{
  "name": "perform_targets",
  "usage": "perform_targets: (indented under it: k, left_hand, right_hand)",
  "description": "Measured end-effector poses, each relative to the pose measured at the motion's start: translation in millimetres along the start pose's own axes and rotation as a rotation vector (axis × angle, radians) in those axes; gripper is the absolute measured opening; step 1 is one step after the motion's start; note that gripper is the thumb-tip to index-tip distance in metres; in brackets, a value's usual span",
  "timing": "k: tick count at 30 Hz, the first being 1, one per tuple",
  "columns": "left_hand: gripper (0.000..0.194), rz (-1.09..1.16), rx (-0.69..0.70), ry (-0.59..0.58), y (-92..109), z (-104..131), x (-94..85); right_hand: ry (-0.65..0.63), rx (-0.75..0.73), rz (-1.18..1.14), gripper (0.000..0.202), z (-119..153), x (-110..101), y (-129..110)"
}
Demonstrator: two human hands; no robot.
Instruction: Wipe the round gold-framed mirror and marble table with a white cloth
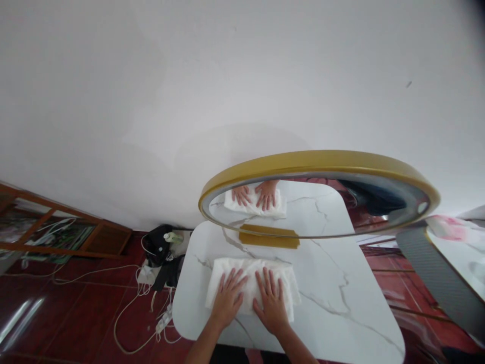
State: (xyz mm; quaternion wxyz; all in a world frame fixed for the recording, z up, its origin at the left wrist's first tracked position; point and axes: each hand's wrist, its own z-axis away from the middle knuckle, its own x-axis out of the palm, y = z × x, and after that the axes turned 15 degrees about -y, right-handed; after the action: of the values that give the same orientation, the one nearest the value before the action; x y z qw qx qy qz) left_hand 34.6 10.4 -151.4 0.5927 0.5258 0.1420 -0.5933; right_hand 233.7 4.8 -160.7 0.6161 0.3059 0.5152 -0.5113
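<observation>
A folded white cloth (250, 273) lies flat on a white marble-patterned tabletop (326, 283). My left hand (228, 298) rests palm down on the cloth's left part, fingers stretched out. On its right part lies my right hand (271, 302), also flat with the fingers spread. Just beyond the cloth stands an oval-looking mirror (310, 202) with a gold frame on a gold base (269, 237). Both hands and the cloth are reflected in it.
Left of the table, cables and a power strip (164, 319) lie on the red tiled floor (91, 313), near a black bag (157, 245) and a pale green bottle (173, 237). A wooden-framed cabinet (64, 227) stands farther left. A white wall (151, 101) rises behind.
</observation>
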Motion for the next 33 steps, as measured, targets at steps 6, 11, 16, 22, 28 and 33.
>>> perform_targets:
  k: [6, 11, 16, 22, 28, 33]
  left_hand:
    - [0.058, -0.085, -0.075, 0.062, -33.7, 42.4, -0.3]
    - [0.059, -0.109, -0.107, 0.049, -54.4, 60.7, -6.5]
    - [0.058, -0.156, -0.11, 0.084, -72.8, 53.8, -18.0]
    - [0.058, -0.222, -0.135, 0.179, -100.8, 29.0, -36.4]
    - [0.057, -0.224, -0.166, 0.247, -121.1, -4.9, -60.9]
    - [0.059, -0.17, -0.199, 0.238, -129.2, -30.9, -74.3]
  right_hand:
    - [-0.045, -0.09, -0.015, 0.083, -2.3, 7.7, -47.2]
    - [-0.061, -0.113, -0.039, 0.086, -8.4, 12.4, -72.8]
    - [-0.064, -0.097, -0.04, 0.085, -28.2, 11.6, -84.0]
    - [-0.122, -0.04, -0.034, 0.083, -70.7, 2.8, -99.8]
    - [-0.155, 0.045, -0.076, 0.081, -117.7, -8.4, -113.1]
    - [-0.188, 0.117, -0.119, 0.076, -146.6, -19.1, -117.8]
